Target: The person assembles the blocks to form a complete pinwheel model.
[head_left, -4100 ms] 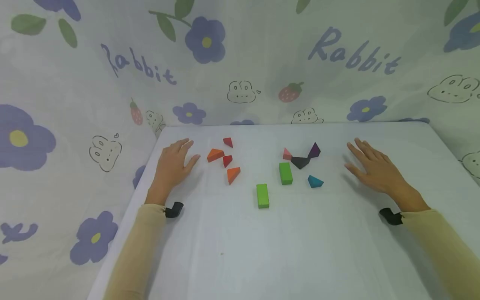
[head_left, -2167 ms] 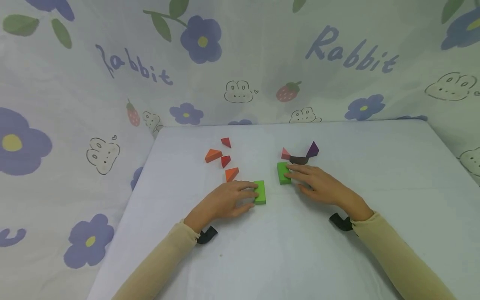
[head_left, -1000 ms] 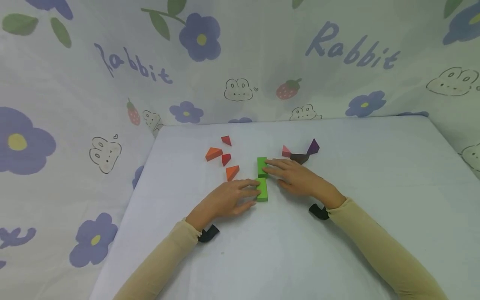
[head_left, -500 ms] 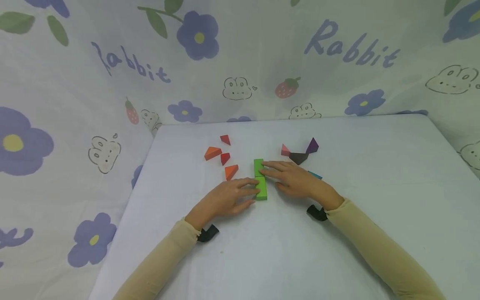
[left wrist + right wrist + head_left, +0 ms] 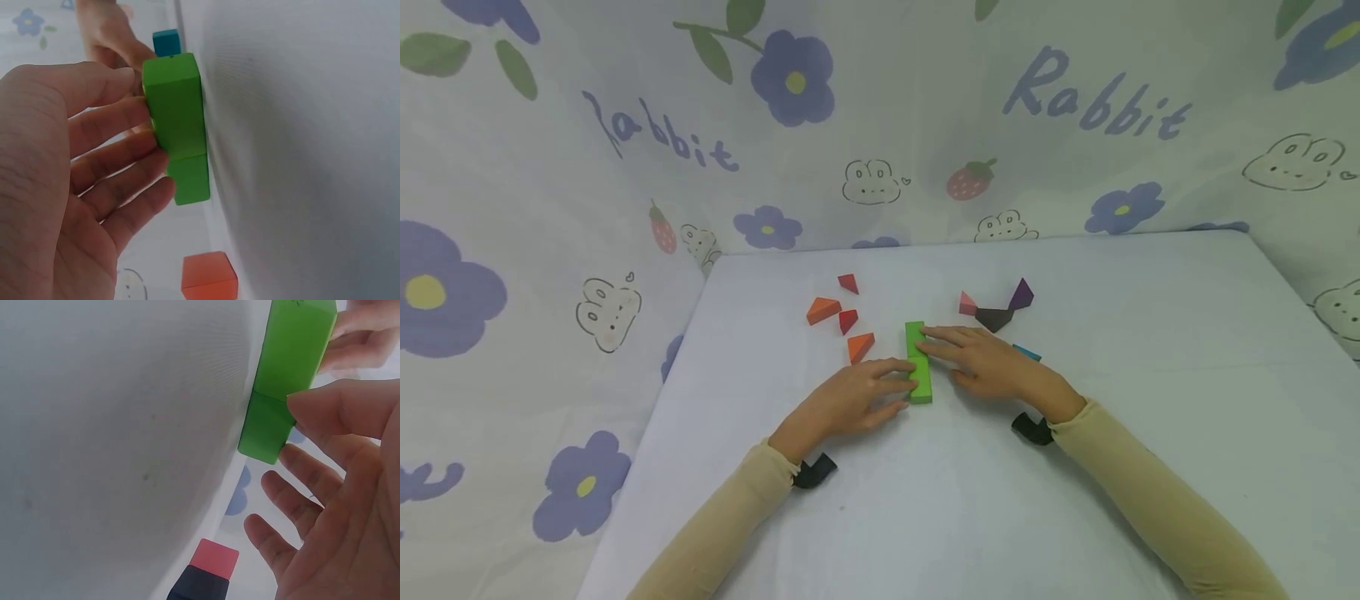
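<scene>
Two green rectangular blocks lie end to end in the head view, touching in one line. On the nearer green block [image 5: 920, 382] rest the fingertips of my left hand [image 5: 848, 398], from the left. My right hand [image 5: 988, 360] reaches the farther green block [image 5: 915, 337] from the right, its fingertips on that block's top and edge. Fingers of both hands are extended or loosely bent, not wrapped around a block. In the left wrist view the nearer block [image 5: 175, 112] stands flush against the other [image 5: 189, 181]. The right wrist view shows the seam between the blocks [image 5: 269, 428] near my thumb.
Left of the blocks lie two orange wedges [image 5: 861, 347] and two red pieces [image 5: 847, 321]. To the right are a pink piece [image 5: 967, 303], a dark grey block [image 5: 994, 318], a purple piece [image 5: 1022, 295], and a blue piece [image 5: 1027, 352] partly behind my right hand. A white cloth [image 5: 880, 533] covers the table.
Both hands came inward from the table's sides to the green blocks. My right hand slid the farther block left until it met the nearer one. Over the last half second the hands stay nearly still.
</scene>
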`<state>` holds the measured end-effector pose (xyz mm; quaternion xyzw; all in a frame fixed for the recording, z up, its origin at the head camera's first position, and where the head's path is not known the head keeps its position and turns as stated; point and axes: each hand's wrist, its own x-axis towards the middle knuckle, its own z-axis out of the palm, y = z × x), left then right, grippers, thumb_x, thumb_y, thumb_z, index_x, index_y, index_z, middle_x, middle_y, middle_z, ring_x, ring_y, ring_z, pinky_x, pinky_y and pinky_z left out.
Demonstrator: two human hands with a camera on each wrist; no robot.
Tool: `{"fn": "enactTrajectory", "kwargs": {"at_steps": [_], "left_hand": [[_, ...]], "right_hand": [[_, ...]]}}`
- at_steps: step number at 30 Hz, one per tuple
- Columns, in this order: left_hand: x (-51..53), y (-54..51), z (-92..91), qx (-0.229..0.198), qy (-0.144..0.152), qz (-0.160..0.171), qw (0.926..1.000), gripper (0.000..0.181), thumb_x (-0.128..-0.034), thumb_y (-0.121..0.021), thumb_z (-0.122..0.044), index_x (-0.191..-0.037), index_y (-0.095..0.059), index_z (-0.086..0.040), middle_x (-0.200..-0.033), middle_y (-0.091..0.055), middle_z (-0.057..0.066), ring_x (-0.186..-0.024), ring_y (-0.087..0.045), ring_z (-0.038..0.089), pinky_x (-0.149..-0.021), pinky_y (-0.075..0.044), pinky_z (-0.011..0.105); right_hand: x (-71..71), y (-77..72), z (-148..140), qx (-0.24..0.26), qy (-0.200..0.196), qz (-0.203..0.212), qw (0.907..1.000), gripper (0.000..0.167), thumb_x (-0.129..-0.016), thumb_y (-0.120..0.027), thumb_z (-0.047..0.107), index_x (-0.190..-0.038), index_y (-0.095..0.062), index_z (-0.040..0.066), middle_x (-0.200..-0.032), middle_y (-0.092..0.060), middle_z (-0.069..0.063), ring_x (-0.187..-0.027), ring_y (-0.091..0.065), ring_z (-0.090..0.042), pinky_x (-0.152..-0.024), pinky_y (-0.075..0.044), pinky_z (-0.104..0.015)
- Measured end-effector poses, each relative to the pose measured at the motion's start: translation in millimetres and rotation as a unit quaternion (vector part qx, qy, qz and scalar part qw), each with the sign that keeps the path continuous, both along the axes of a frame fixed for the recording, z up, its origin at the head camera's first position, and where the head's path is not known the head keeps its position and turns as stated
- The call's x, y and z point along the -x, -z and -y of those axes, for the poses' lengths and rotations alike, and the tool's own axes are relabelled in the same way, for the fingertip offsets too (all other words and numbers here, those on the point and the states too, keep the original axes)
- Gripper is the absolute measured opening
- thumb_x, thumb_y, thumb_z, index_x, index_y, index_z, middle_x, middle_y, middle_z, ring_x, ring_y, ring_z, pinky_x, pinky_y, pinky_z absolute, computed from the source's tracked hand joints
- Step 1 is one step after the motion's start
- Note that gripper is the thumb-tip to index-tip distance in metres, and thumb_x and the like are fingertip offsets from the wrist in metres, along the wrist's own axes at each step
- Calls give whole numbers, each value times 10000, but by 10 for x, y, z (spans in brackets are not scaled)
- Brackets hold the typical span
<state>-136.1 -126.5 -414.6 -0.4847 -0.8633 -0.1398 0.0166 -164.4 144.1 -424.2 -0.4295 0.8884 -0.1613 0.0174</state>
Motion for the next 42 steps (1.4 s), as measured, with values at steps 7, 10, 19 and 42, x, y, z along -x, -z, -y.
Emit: {"fn": "enactTrajectory", "kwargs": {"at_steps": [7,10,19,42], "left_hand": [[-26,28,9,-56,10,65,10000,358,-924,-666,-294,-1249,-679,-145,-1349,-587,46,-1240,-566,178,-1018,-507,320],[-31,26,13,-124,-63,90,9999,375,-922,-661,-301,-1263,-659,-143,-1373,-563,58,-1263,-545,189,-1023,-506,332],[-38,49,34,-78,-223,212,9995,449,-924,-654,-308,-1329,-596,-123,-1451,-499,105,-1332,-491,232,-1053,-485,368],[-14,74,-50,-195,-79,4,9998,393,-924,-678,-266,-1282,-631,-112,-1425,-524,108,-1325,-501,222,-1096,-439,333]], "right_hand": [[17,-31,-62,30,207,268,9994,607,-944,-601,102,-1510,-392,167,-1584,-335,-78,-1430,-357,-311,-1121,-353,-575],[84,-92,-170,-6,669,320,9972,585,-960,-579,125,-1512,-387,156,-1585,-330,-86,-1442,-333,-312,-1137,-333,-569],[313,-146,-405,-107,1417,440,9889,510,-971,-562,126,-1457,-443,27,-1521,-403,-182,-1396,-378,-389,-1141,-307,-589],[439,-98,-441,-216,1544,679,9854,541,-972,-551,124,-1490,-405,70,-1464,-481,-193,-1367,-420,-396,-1134,-320,-593]]}}
